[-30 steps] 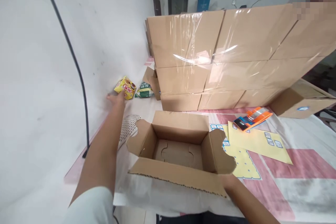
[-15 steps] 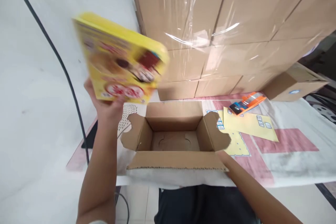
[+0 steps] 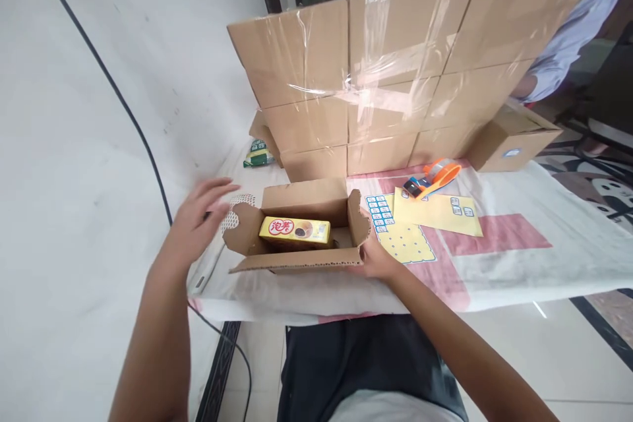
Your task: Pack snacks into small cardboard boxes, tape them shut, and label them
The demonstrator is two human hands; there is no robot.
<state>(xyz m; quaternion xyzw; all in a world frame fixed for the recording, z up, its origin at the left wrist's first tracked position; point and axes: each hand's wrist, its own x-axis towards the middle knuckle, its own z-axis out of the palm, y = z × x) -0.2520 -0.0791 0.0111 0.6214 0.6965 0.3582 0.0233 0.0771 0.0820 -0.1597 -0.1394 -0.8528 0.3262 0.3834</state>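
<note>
An open cardboard box (image 3: 304,194) sits near the table's front edge with its flaps spread. Inside it, toward the left, lies a yellow snack package (image 3: 295,230) with red lettering. My left hand (image 3: 198,217) is raised left of the box, fingers apart, holding nothing. At the box's right end, my right hand (image 3: 373,256) grips the cardboard wall; some of its fingers are hidden behind the flap.
Wrapped cardboard boxes (image 3: 390,79) stand stacked behind. To the right are an orange tape dispenser (image 3: 438,178), yellow sticker sheets (image 3: 440,214) and another carton (image 3: 514,138). A green packet (image 3: 258,154) lies behind left. A person's sleeve (image 3: 568,39) shows at right.
The yellow package has gone from my left hand, up in the air, down into the box. My left hand has opened and lowered. The view has shifted.
</note>
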